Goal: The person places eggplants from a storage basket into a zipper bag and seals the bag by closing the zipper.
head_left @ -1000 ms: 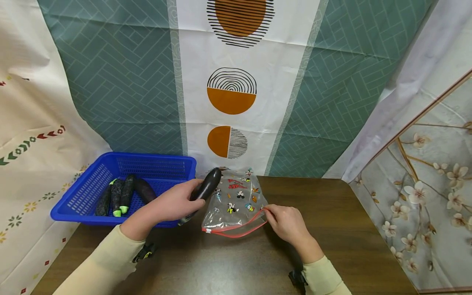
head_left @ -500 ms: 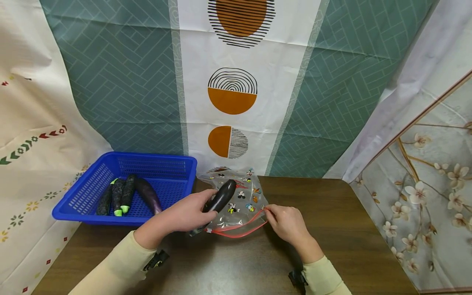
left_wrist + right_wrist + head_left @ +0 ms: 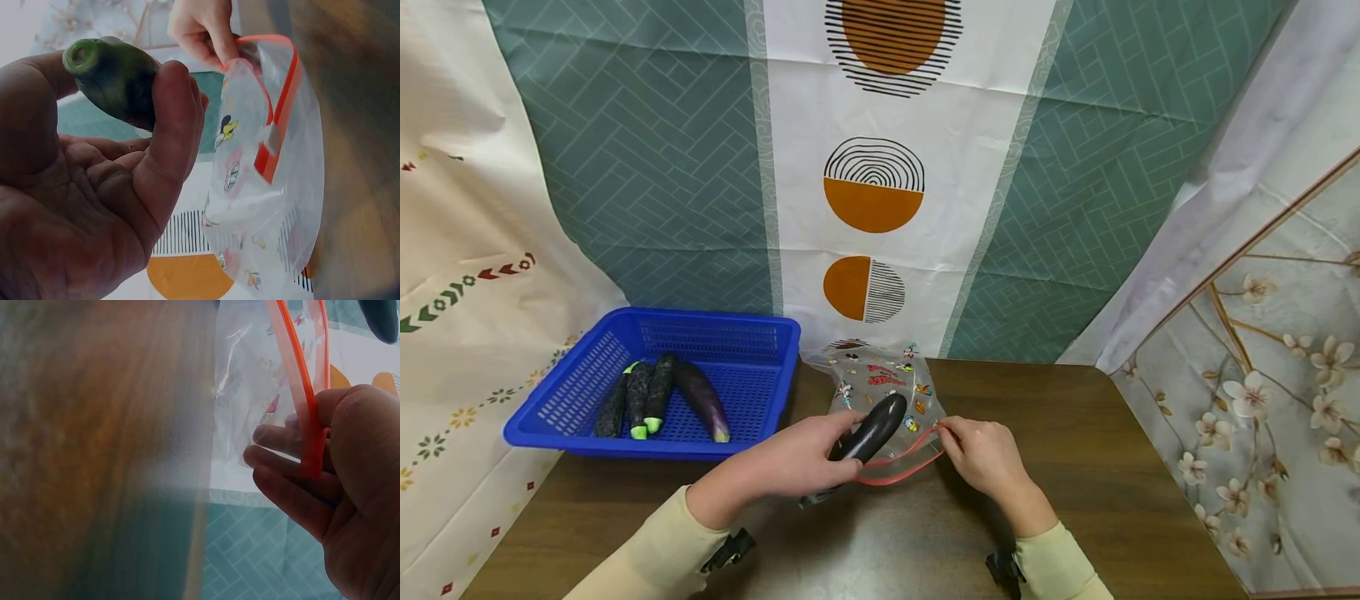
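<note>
My left hand [image 3: 801, 458] grips a dark, glossy eggplant [image 3: 880, 429] tilted over the near part of a clear zip bag [image 3: 886, 379] printed with cartoon figures. In the left wrist view the eggplant's green stem end [image 3: 84, 57] pokes out between thumb and fingers. The right hand [image 3: 988, 458] pinches the right end of the bag's red zip edge [image 3: 895, 477], thumb on one side and fingers on the other in the right wrist view. The bag's mouth gapes toward the near side, and a white slider [image 3: 270, 137] sits on the zip in the left wrist view.
To the left stands a blue plastic basket [image 3: 760, 329] holding a purple eggplant [image 3: 702, 396] and several dark vegetables with bright green ends [image 3: 638, 400]. All of this is on a brown wooden table [image 3: 1060, 433], with patterned cloths hanging behind and at the sides.
My left hand has carried the eggplant right and nearer, from beside the basket to over the bag's mouth. The purple eggplant in the basket has come into full view. The right hand stays put.
</note>
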The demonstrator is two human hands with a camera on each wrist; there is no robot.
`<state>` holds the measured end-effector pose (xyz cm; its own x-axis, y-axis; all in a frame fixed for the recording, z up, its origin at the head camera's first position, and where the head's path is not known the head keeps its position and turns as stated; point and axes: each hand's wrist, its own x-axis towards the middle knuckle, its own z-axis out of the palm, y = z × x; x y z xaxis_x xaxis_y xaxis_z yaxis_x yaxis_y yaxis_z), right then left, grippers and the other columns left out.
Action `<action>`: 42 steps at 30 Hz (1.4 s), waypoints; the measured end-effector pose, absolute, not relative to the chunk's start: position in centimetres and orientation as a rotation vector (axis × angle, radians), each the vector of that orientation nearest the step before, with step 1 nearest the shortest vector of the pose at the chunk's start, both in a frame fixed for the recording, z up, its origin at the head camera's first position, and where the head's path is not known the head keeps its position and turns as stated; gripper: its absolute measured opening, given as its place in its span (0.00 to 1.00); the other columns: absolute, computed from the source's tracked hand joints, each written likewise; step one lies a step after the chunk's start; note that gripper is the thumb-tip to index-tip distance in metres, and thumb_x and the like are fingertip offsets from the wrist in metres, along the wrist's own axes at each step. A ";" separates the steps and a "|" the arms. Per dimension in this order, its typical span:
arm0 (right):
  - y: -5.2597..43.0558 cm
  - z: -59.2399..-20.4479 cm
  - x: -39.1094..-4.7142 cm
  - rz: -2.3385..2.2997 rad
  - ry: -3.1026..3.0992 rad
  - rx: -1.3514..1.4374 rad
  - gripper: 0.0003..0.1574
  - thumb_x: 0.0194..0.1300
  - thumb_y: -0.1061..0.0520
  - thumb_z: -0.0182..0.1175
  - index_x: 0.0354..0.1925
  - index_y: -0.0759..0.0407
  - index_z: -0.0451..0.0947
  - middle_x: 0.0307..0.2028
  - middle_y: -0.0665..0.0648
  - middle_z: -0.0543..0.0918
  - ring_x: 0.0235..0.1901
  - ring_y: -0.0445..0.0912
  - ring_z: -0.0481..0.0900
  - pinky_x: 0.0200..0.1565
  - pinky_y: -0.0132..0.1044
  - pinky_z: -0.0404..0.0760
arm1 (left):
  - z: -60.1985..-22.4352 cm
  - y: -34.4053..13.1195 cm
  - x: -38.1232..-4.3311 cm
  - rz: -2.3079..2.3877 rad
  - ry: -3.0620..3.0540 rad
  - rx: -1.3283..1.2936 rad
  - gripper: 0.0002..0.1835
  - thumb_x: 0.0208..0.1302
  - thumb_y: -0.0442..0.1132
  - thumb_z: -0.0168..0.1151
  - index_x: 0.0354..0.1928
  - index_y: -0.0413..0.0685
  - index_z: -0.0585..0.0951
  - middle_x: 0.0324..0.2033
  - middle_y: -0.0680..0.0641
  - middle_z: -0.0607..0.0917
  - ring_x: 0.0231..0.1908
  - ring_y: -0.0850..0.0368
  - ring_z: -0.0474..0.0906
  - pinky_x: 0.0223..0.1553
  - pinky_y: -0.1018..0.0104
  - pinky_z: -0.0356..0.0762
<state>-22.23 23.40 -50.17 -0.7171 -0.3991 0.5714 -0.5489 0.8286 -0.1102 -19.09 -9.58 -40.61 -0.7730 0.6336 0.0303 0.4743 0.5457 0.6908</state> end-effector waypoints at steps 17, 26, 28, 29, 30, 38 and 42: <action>23.3 -50.3 -22.3 0.380 -2.424 0.718 0.04 0.68 0.60 0.76 0.38 0.51 0.91 0.26 0.47 0.88 0.18 0.41 0.76 0.20 0.41 0.75 | -42.2 -8.0 -17.6 0.979 2.524 1.031 0.34 0.69 0.45 0.69 0.76 0.45 0.77 0.42 0.58 0.86 0.37 0.68 0.81 0.42 0.67 0.82; 23.2 -50.2 -22.2 0.390 -2.442 0.706 0.02 0.72 0.58 0.72 0.39 0.51 0.91 0.28 0.47 0.90 0.19 0.43 0.79 0.21 0.44 0.78 | -43.2 -7.6 -17.3 0.923 2.545 1.064 0.29 0.67 0.45 0.70 0.69 0.48 0.80 0.42 0.61 0.86 0.40 0.66 0.80 0.44 0.66 0.81; 23.2 -50.1 -22.2 0.388 -2.435 0.706 0.02 0.71 0.59 0.73 0.39 0.52 0.91 0.28 0.47 0.89 0.19 0.44 0.80 0.21 0.45 0.78 | -43.4 -7.5 -17.2 0.904 2.550 1.071 0.28 0.67 0.45 0.70 0.68 0.50 0.80 0.42 0.61 0.85 0.40 0.66 0.79 0.44 0.65 0.81; 23.2 -50.1 -22.2 0.387 -2.429 0.706 0.02 0.70 0.59 0.73 0.38 0.52 0.91 0.28 0.47 0.89 0.19 0.44 0.80 0.21 0.45 0.78 | -43.5 -7.5 -17.2 0.894 2.553 1.074 0.28 0.67 0.45 0.70 0.68 0.50 0.80 0.42 0.61 0.85 0.40 0.66 0.79 0.44 0.65 0.81; 23.2 -50.1 -22.2 0.389 -2.422 0.709 0.02 0.70 0.59 0.74 0.38 0.52 0.90 0.27 0.47 0.89 0.19 0.44 0.80 0.21 0.44 0.78 | -43.6 -7.5 -17.2 0.883 2.556 1.074 0.29 0.66 0.46 0.71 0.69 0.50 0.80 0.42 0.62 0.84 0.40 0.66 0.79 0.44 0.65 0.81; 23.2 -50.1 -22.3 0.389 -2.391 0.709 0.04 0.67 0.60 0.75 0.37 0.51 0.90 0.26 0.47 0.88 0.17 0.41 0.76 0.20 0.40 0.75 | -44.3 -7.3 -17.1 0.808 2.598 1.084 0.32 0.65 0.46 0.72 0.72 0.51 0.80 0.42 0.61 0.84 0.41 0.65 0.78 0.44 0.64 0.82; 23.2 -50.1 -22.3 0.400 -2.378 0.715 0.02 0.68 0.60 0.75 0.37 0.53 0.90 0.25 0.46 0.88 0.17 0.41 0.75 0.19 0.40 0.74 | -44.5 -7.3 -17.0 0.789 2.616 1.085 0.32 0.65 0.46 0.72 0.71 0.51 0.80 0.41 0.61 0.83 0.40 0.65 0.78 0.41 0.64 0.81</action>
